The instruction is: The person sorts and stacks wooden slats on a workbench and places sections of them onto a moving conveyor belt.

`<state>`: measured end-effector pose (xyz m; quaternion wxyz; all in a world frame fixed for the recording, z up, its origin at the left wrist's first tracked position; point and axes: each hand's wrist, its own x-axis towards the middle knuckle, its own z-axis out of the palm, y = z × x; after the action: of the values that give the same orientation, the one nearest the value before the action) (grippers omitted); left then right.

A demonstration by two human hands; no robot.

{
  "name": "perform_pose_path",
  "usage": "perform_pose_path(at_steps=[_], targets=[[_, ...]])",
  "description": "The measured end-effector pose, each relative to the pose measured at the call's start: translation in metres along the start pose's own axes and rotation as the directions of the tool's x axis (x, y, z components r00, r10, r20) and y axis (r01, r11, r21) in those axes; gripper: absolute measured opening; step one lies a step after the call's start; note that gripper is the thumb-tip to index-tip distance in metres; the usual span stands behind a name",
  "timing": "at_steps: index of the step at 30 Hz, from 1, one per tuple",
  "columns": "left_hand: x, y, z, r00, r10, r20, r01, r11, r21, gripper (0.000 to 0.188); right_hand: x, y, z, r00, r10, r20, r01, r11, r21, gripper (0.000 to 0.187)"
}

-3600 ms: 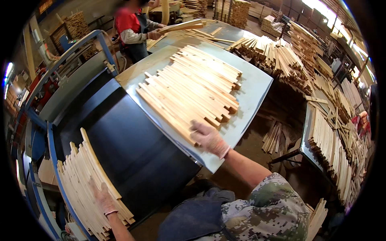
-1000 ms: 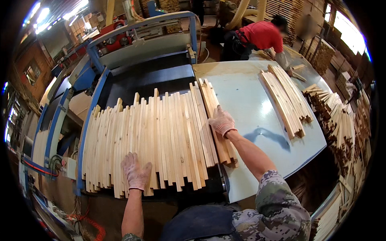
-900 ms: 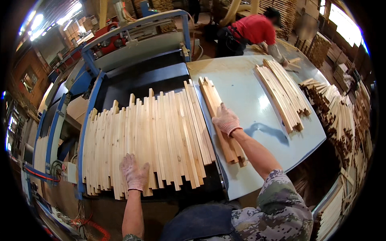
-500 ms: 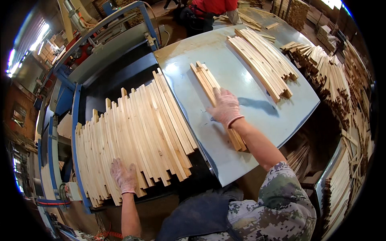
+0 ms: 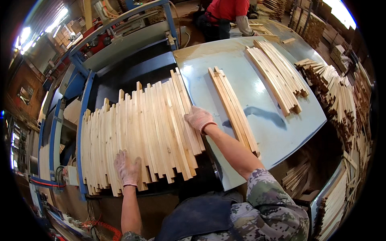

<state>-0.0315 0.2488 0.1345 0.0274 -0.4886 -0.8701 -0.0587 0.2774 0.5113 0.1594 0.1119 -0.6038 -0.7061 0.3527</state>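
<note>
A broad row of pale wooden strips [image 5: 144, 128] lies side by side on the dark machine bed, their ends uneven. My left hand [image 5: 128, 168], in a pale knitted glove, rests open on the near ends of the strips, fingers spread. My gloved right hand [image 5: 200, 119] is against the row's right edge, fingers bent loosely over the outermost strips; its fingertips are partly hidden. Right of it, a narrow bundle of wooden strips [image 5: 233, 106] lies untouched by either hand on the grey-blue tabletop [image 5: 197, 76].
Two more groups of strips [image 5: 277, 76] lie farther right on the tabletop. A blue machine frame [image 5: 83, 132] borders the row on the left. Stacked strips [image 5: 333, 88] stand beyond the table's right edge. A person in red [image 5: 229, 12] is at the far side.
My right hand has left the narrow bundle and moved left to the edge of the row. My left hand stays on the near ends. The whole view has shifted slightly.
</note>
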Motion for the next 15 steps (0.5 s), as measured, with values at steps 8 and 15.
perform_pose_path(at_steps=[8, 15], targets=[[0.003, 0.0, 0.012, 0.999, 0.011, -0.044, -0.012, 1.0, -0.026, 0.09, 0.035, -0.007, 0.015, 0.987, 0.127, -0.102, -0.138, 0.985, -0.108, 0.054], [-0.002, 0.002, 0.003, 0.999, -0.043, 0.009, 0.043, 0.999, -0.014, 0.077, 0.026, -0.001, -0.009, 0.996, 0.052, 0.078, -0.053, 0.998, 0.018, 0.052]])
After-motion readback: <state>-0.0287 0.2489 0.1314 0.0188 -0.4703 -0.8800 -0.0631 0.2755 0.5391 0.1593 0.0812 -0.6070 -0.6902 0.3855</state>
